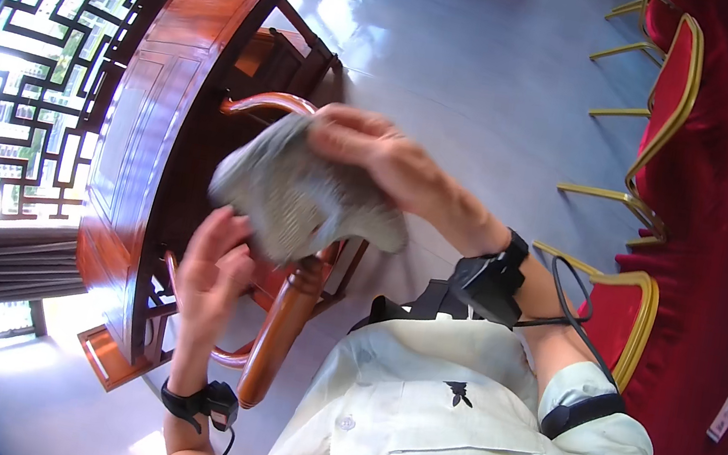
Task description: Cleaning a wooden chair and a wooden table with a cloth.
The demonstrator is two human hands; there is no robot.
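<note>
A grey cloth (277, 192), bunched and blurred by motion, hangs in front of me above a wooden armchair (279, 335). My right hand (363, 145) grips its upper edge between thumb and fingers. Beside the cloth's lower left edge is my left hand (215, 268), its fingers apart. Blur hides whether the left fingertips touch the fabric. The cloth covers part of the chair, whose polished rail and curved arm show around it.
A long polished wooden desk (167, 75) stands on the left, before a lattice window (41, 98). On the right are red chairs with gold frames (674, 119) along a red-draped table (703, 295) bearing white cards. A cable (575, 290) loops from my right wrist device.
</note>
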